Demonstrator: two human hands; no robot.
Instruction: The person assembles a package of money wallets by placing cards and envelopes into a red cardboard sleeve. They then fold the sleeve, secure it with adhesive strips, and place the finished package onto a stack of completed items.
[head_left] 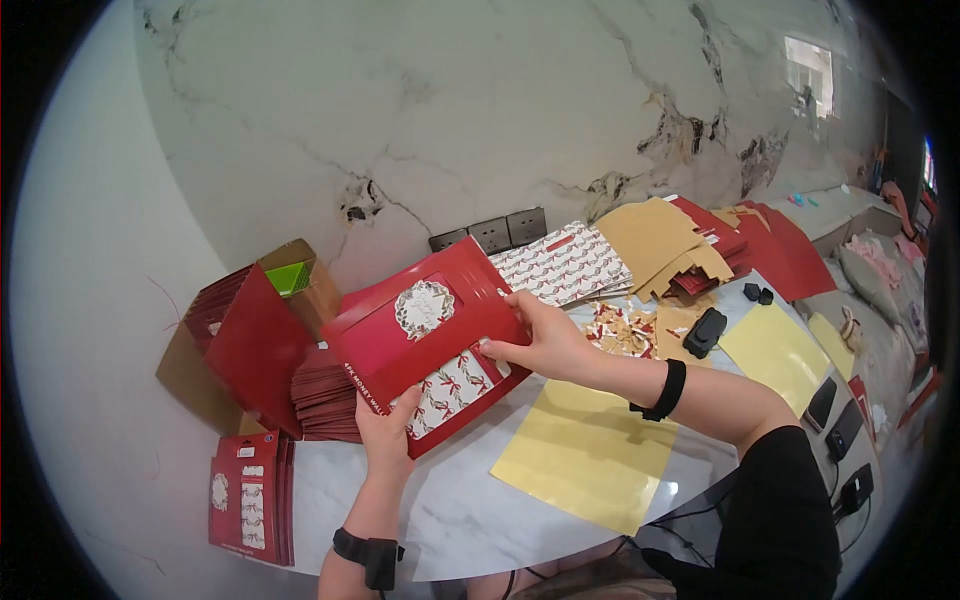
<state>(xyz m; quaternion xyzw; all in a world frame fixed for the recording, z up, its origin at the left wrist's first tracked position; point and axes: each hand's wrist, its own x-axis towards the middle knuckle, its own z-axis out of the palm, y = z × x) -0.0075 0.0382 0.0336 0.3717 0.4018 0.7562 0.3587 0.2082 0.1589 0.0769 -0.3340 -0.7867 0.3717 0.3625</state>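
Observation:
A red money wallet pack (385, 320) with a round wreath label and a patterned white panel is held tilted above the marble table. My left hand (388, 430) grips its lower left edge, thumb on the front. At its right edge my right hand (545, 340) is closed on the pack, thumb near the patterned panel. Behind the pack, a stack of dark red folded pieces (325, 400) is partly hidden. White patterned sheets (565, 265) lie just beyond its upper right side.
At left are a cardboard box (190, 385) with red card and a green item, and finished-looking red packs (250, 500). Yellow sheets (590, 450), paper scraps (620, 330), a black device (705, 332), brown card (650, 240), red card (790, 250) and phones lie rightward. Sockets (490, 235) stand behind.

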